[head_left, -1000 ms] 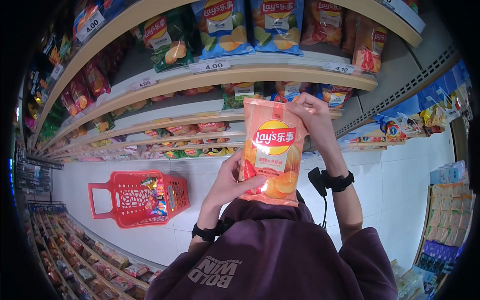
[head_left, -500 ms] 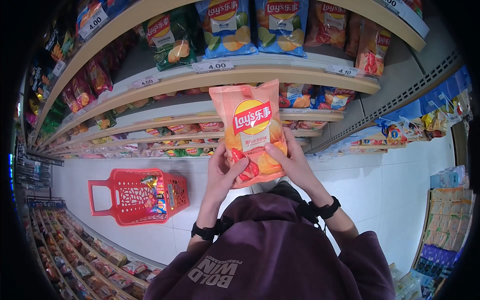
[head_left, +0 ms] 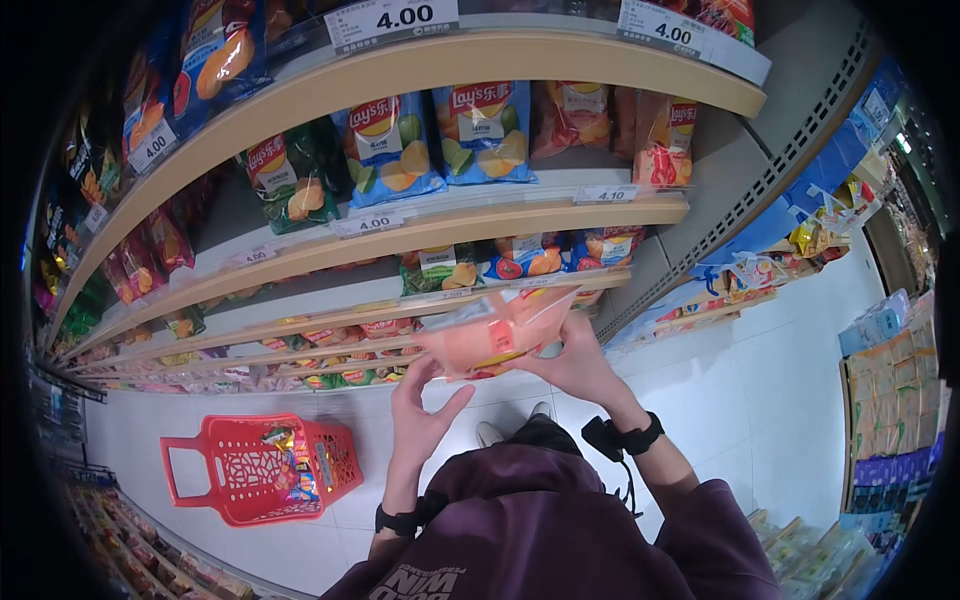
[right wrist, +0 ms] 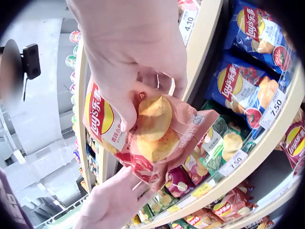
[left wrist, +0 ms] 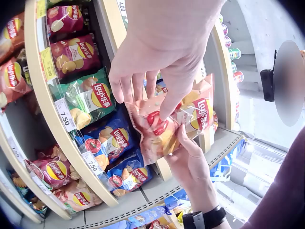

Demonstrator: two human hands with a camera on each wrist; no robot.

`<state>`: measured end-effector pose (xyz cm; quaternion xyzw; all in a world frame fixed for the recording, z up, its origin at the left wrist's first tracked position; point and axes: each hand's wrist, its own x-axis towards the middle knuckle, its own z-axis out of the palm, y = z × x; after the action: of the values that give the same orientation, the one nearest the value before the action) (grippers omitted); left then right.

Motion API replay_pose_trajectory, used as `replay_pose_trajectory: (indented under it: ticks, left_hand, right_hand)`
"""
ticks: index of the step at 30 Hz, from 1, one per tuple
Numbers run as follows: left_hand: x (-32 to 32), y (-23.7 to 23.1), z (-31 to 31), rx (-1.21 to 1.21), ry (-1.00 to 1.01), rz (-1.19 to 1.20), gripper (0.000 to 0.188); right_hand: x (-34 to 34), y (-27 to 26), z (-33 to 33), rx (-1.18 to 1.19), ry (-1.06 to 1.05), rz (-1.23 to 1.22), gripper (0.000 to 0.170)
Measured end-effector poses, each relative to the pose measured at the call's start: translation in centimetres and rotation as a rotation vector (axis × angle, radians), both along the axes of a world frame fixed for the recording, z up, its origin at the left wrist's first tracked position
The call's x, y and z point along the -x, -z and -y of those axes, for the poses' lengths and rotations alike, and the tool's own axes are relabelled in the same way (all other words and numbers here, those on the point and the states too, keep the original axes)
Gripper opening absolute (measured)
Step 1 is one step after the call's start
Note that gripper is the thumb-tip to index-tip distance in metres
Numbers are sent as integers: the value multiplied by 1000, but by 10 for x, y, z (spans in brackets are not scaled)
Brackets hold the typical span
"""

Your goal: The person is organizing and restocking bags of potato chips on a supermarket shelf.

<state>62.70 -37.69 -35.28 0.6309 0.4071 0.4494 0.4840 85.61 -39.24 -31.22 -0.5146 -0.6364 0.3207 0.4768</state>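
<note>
A pink Lay's chip bag [head_left: 490, 335] hangs in front of the shelves, its top tipped toward the head camera. My right hand [head_left: 580, 372] grips it by one side; the right wrist view shows the right thumb across the printed front of the bag [right wrist: 155, 124] and fingers behind. My left hand [head_left: 422, 412] is by the bag's other side, thumb and fingers spread apart. From the left wrist, the left hand [left wrist: 164, 52] overlaps the bag's lower end. In the right wrist view, the left hand [right wrist: 112, 200] reaches beside that end with fingers extended.
Shelves with wooden edges [head_left: 420, 235] hold rows of chip bags and price tags. A red shopping basket [head_left: 225, 512] with several packets in it stands on the floor at the left. Blue hanging displays [head_left: 745, 250] line the right, with stacked goods [head_left: 890, 410] farther over.
Both hands gripped the bag upright half a second ago. Now it is tipped over and lower in the head view, and the left fingers have spread away from it. The head view has shifted upward.
</note>
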Motion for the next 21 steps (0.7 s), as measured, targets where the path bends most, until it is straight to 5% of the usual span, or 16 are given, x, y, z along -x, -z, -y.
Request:
replay_pose_trajectory:
  ticks: [2, 5, 8, 21]
  left_hand:
    - [-4, -5, -1, 34, 2, 33, 44]
    - [-3, -5, -2, 102, 64, 48, 41]
    - [-4, 7, 0, 150, 123, 51, 36]
    - [-2, 7, -1, 185, 212, 45, 28]
  right_hand:
    - [-20, -4, -6, 44, 85, -65, 53]
    - [-45, -32, -23, -202, 287, -259, 48]
    - [-71, -68, -37, -167, 242, -535, 50]
    - [-125, -96, -115, -88, 233, -495, 51]
